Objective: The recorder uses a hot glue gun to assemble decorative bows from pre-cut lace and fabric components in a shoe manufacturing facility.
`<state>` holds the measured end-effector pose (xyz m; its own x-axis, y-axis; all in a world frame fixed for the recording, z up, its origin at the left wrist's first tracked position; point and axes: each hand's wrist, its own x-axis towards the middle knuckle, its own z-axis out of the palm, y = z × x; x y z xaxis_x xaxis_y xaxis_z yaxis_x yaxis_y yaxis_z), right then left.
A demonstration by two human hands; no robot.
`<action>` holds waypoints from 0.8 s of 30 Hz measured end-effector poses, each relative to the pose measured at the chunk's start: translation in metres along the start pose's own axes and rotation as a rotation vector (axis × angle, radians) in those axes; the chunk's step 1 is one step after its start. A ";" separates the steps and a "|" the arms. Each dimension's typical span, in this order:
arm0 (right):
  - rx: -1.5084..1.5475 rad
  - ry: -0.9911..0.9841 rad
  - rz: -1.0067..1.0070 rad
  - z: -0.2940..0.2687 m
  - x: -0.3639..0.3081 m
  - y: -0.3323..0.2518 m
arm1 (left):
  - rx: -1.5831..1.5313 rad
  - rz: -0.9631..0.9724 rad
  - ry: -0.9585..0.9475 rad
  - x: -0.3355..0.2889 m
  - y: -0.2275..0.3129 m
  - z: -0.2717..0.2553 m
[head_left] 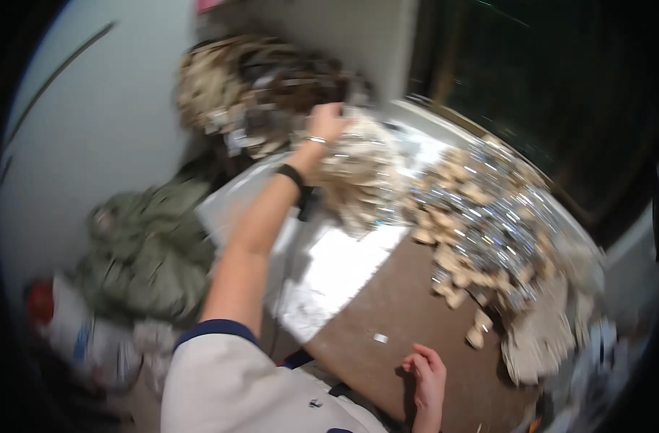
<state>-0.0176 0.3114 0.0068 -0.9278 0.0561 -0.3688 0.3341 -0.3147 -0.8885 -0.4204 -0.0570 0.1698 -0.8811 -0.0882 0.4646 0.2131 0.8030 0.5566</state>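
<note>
The person's left hand (328, 124) reaches the cream fabric stack (362, 162); grip indeterminable through blur. Right hand (424, 366): grip released, fingers curled, over brown bench (409, 303).

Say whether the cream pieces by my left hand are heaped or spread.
Heaped: the cream pieces overlap in layers beside the left hand.

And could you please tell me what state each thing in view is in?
Left hand: reaching to the pale pile; blurred, grip unclear.
Right hand: fingers curled, nothing visible in it.
Pale pile: layered, blurred.
Dark and tan pile: heaped, blurred.
Green cloth: crumpled.
Beige and silvery pieces: heaped.
Brown tabletop: partly covered.
Black wristband: worn, left arm.
Window: dark.
</note>
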 end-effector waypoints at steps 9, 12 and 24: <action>-0.126 -0.453 0.106 0.070 0.002 0.015 | -0.362 0.031 -0.458 -0.356 0.044 -0.077; -0.176 -0.539 0.121 0.111 -0.011 0.011 | -0.326 -0.208 -0.421 -0.426 0.051 -0.091; -0.222 -0.796 0.226 0.127 0.003 0.040 | -0.006 -0.182 -0.775 -0.493 0.026 -0.020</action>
<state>-0.0278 0.1792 0.0052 -0.6472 -0.6941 -0.3153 0.4725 -0.0405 -0.8804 0.0281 -0.0043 -0.0307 -0.9446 0.2189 -0.2445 0.0375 0.8121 0.5823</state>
